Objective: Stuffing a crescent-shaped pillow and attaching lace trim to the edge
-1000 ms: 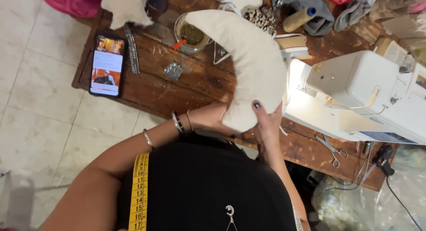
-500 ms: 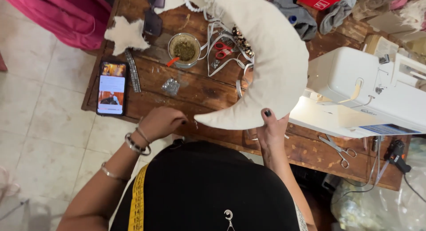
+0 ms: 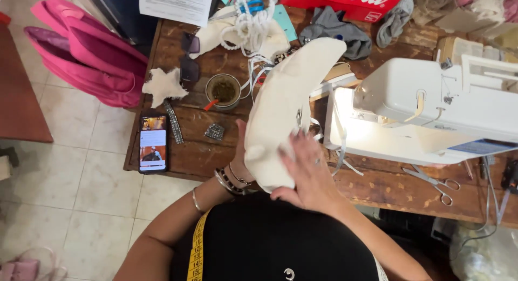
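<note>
Table (image 3: 216,157), wooden, cluttered, beneath your hands. Sewing machine (image 3: 431,108), white, at your right. Cushion (image 3: 280,108), cream, crescent-shaped, raised above the table; your right hand (image 3: 305,170) lies spread flat on its lower end, your left hand (image 3: 240,151) cups it from behind, fingers hidden. Phone (image 3: 153,144), screen lit, near table edge.

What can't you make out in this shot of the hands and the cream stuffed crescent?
Head view only:
- Left hand: fingers hidden behind the cream stuffed crescent.
- Crescent's underside: faces away from the camera.
- Phone screen: too small to tell.
- Sewing machine: right end cut off by the picture edge; needle area hidden under its body.
- Right hand: palm hidden, pressed on the crescent.
</note>
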